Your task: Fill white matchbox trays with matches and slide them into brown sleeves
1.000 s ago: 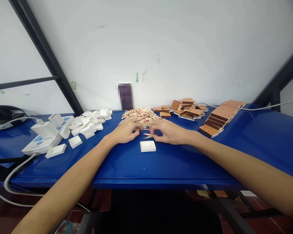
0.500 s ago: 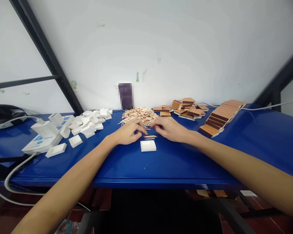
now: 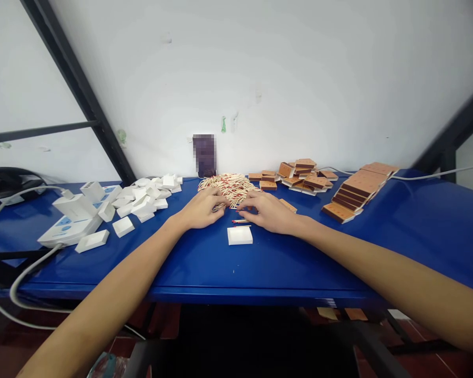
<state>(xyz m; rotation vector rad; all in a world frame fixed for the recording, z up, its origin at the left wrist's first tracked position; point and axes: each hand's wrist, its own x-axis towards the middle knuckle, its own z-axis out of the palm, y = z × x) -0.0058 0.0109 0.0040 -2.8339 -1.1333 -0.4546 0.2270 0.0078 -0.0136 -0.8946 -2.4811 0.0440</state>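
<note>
A heap of red-tipped matches (image 3: 230, 184) lies on the blue table in front of both hands. My left hand (image 3: 205, 208) is at the heap's near left edge, thumb and forefinger apart, with matches close beside them. At the near right edge, my right hand (image 3: 270, 211) has its thumb and forefinger around a match, whose red tip shows at the fingertips. Several loose matches (image 3: 242, 221) lie in a short row nearer me, partly covered by the right hand. Just below them sits a white matchbox tray (image 3: 240, 235), open side up.
White matchbox trays (image 3: 144, 197) are piled at the left, beside a white power strip (image 3: 69, 229) with cables. Brown matchbox sleeves (image 3: 305, 176) lie heaped at the back right, and a leaning row of matchboxes (image 3: 358, 189) stands farther right. Another brown box (image 3: 288, 206) lies behind my right hand.
My left hand has drawn slightly back and left, its thumb and forefinger now apart. My right hand has shifted a little toward me, its fingertips now at a match.
</note>
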